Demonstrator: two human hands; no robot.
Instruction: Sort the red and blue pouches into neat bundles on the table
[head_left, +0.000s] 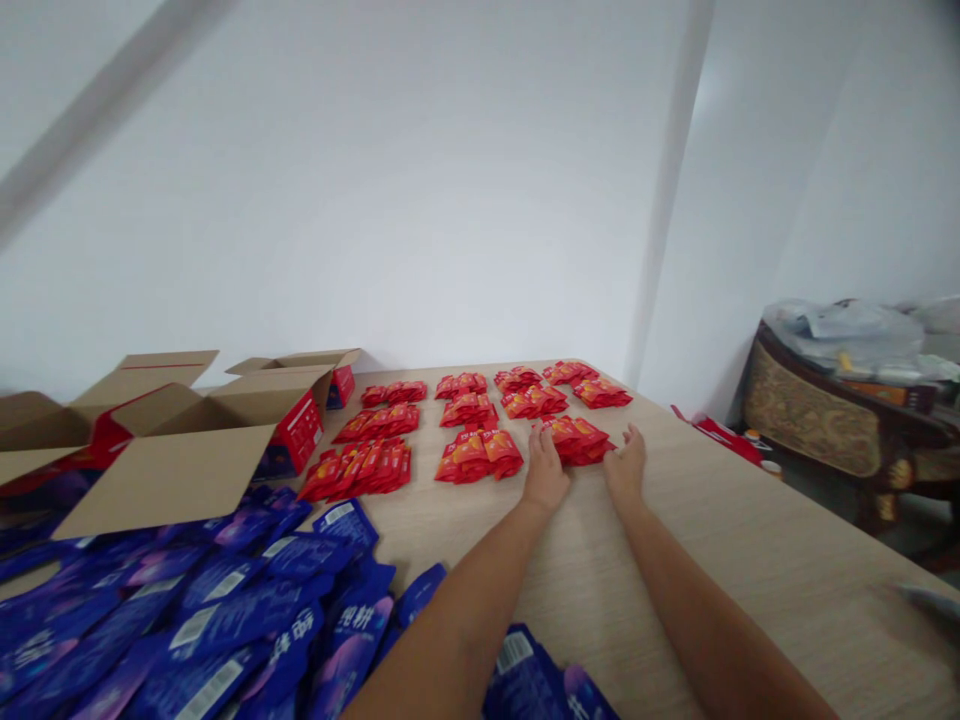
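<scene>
A row of red packets [581,440] lies overlapped on the table between my two hands. My left hand [546,470] rests at the left end of this row, its fingers stretched out against the packets. At the right end, my right hand [627,466] has its fingers apart and its thumb side by the last packet. Left of my left hand is another red packet pile [478,454]. Many blue pouches [225,600] with white labels are heaped at the front left, some under my left forearm.
More red packet piles [534,400] stand in rows towards the wall. Open cardboard boxes [217,430] with raised flaps occupy the left side. Beyond the table's right edge is a carved wooden seat [817,400] with plastic bags [862,335] on it.
</scene>
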